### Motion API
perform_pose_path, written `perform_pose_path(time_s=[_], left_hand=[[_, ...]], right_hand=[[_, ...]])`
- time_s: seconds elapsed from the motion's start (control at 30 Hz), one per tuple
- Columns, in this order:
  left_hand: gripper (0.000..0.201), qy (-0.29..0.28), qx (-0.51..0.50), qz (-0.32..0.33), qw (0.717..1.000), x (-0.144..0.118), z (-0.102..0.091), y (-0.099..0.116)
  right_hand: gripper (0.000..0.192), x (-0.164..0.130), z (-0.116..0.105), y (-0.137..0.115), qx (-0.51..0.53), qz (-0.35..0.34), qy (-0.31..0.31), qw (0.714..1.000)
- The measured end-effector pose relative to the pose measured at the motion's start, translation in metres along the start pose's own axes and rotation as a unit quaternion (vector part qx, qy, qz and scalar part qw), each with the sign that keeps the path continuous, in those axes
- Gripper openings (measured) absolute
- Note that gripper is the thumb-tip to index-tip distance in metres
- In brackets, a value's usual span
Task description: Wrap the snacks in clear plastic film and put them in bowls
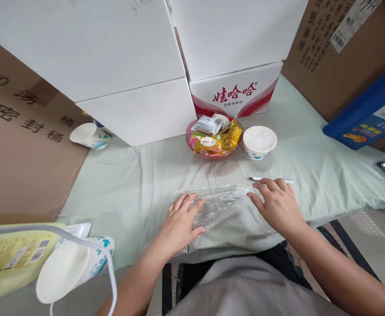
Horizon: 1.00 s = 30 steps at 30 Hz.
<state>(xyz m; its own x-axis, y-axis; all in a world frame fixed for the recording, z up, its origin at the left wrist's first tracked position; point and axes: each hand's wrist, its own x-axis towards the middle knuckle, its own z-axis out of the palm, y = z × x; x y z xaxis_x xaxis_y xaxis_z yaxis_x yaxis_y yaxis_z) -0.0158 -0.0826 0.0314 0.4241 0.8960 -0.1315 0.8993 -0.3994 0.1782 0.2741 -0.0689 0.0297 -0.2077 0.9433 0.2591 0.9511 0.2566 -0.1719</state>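
- Clear plastic film point(217, 204) is spread flat on the near part of the worktop point(140, 184), which is covered by a pale green cloth.
- The left hand point(181, 221) is laid palm down on the left part of the film, fingers spread and gripping nothing.
- The right hand point(278, 204) is pressed flat at the film's right edge, fingers open, nothing clasped.
- A slim white pen-like tool point(271, 179) lies just beyond the right fingertips, seemingly touched by them.
- Farther off, a pink bowl point(215, 153) filled with wrapped snacks point(214, 134) is seen, with a white paper bowl point(260, 141) just to its right.
- Behind these, white boxes point(113, 66) and a red-printed carton point(237, 92) are stacked.
- At far left a paper cup point(90, 135) is tipped on its side beside a brown carton point(18, 140).
- At near left another paper cup point(70, 267) lies on its side, next to a yellow package point(11, 254).
- At right a blue pack point(366, 109) is propped against a brown box point(337, 48).
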Motion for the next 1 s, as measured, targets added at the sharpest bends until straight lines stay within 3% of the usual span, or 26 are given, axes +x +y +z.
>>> perform_pose_path(time_s=[0.07,0.13,0.23,0.33,0.4,0.47,0.57,0.7,0.8,0.9,1.0], left_hand=[[0.048,0.040,-0.018,0.015,0.999,0.007,-0.004,0.008],[0.033,0.070,-0.019,0.000,0.997,0.019,-0.003,0.017],[0.036,0.071,0.025,-0.056,0.996,0.039,0.006,0.027],[0.048,0.057,0.077,-0.097,0.991,0.051,0.019,0.031],[0.052,0.055,0.090,-0.104,0.989,0.054,0.028,0.034],[0.053,0.053,0.083,-0.096,0.991,0.054,0.035,0.037],[0.056,0.054,0.053,-0.071,0.995,0.052,0.044,0.034],[0.069,0.066,0.031,-0.080,0.994,0.046,0.047,0.009],[0.071,0.076,0.033,-0.095,0.992,0.036,0.042,-0.011],[0.066,0.108,0.030,-0.074,0.991,0.025,0.037,-0.016],[0.059,0.095,0.020,0.015,0.995,0.016,0.037,-0.012]], right_hand=[[0.030,0.005,-0.003,-0.012,0.079,-0.069,-0.014,0.994],[0.027,0.008,-0.001,-0.030,0.120,-0.130,-0.097,0.979],[0.028,0.005,0.005,-0.054,0.073,-0.173,-0.257,0.948],[0.022,0.001,0.004,-0.065,0.053,-0.202,-0.335,0.919],[0.025,0.002,0.003,-0.064,0.084,-0.205,-0.306,0.926],[0.028,0.008,0.007,-0.060,0.116,-0.200,-0.232,0.945],[0.045,0.018,0.026,-0.049,0.109,-0.182,-0.149,0.966],[0.095,0.024,0.054,-0.030,0.031,-0.129,-0.156,0.979],[0.109,0.024,0.057,-0.022,0.003,-0.108,-0.161,0.981],[0.101,0.024,0.049,-0.021,0.008,-0.106,-0.152,0.983],[0.081,0.027,0.044,-0.021,0.025,-0.116,-0.154,0.981]])
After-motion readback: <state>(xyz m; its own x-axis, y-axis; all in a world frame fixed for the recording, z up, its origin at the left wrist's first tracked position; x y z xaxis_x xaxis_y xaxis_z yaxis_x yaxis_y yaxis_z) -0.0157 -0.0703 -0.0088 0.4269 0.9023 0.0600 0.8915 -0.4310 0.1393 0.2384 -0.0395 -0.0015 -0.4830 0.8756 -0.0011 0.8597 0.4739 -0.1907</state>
